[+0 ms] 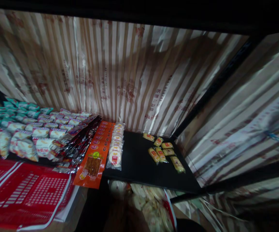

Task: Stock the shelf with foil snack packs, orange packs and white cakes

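Below the front edge of the black shelf [137,161], toward its right-hand end: pale wrapped packets [148,193], piled in a white-rimmed basket [170,206]. Position relative to the grip: just ahead and to the right of the dark, blurred hands [127,215], at the bottom of the view. Contact between hands and pale wrapped packets: cannot tell, owing to shadow and blur. Grip opening, left and right: cannot tell whether spread or closed. Held item, either hand: cannot tell, for the same reason.

Layout on the shelf, from left end to right end:

- At the left rear: green-and-white packets [21,109], set close together in rows.
- Next, reaching toward the front edge: white packets with striped ends [41,132], likewise in close rows.
- To the right of these: dark glossy packets [81,145], overlapping in a leaning stack.
- Just beside the stack: orange pouches [93,154], overlapped in a line from rear to front, with the nearest pouch projecting over the front edge.
- Just to the right: clear packets with round white contents [115,146], in a single line from rear edge to front edge.
- Near the right rear corner: seven small yellow packets [163,149], loosely scattered, well apart from the line of clear packets.

Ahead of the front edge at left: a red perforated basket [46,193] with a white rim. Behind the rear edge: striped sheeting [120,74] with red print.
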The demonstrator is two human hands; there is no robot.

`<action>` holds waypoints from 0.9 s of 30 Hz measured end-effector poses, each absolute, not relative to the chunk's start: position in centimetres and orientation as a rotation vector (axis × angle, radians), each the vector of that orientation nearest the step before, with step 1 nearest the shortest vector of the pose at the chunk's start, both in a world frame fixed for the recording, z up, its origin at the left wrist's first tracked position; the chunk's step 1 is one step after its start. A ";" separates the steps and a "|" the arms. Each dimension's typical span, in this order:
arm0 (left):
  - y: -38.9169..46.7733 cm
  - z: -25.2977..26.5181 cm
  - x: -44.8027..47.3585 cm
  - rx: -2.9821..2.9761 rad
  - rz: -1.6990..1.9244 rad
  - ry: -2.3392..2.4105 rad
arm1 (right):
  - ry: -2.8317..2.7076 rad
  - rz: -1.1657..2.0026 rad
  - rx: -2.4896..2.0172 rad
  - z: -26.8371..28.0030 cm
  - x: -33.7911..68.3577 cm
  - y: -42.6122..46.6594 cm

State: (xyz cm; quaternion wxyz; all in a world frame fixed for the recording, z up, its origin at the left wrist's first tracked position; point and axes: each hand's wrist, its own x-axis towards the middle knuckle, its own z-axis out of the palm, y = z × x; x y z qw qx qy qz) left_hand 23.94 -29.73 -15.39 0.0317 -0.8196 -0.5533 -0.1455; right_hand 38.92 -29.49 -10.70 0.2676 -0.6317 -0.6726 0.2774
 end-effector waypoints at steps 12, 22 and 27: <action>-29.3 -10.9 22.4 -2.870 -0.430 -1.723 | -1.968 0.757 -1.580 -9.3 40.7 -28.8; -27.8 -4.1 22.2 -2.710 -1.021 -1.938 | -1.377 1.103 -1.558 -4.6 37.5 -28.7; -25.7 0.3 21.2 -2.602 -1.757 -2.304 | -1.035 1.308 -1.394 -1.0 35.7 -27.5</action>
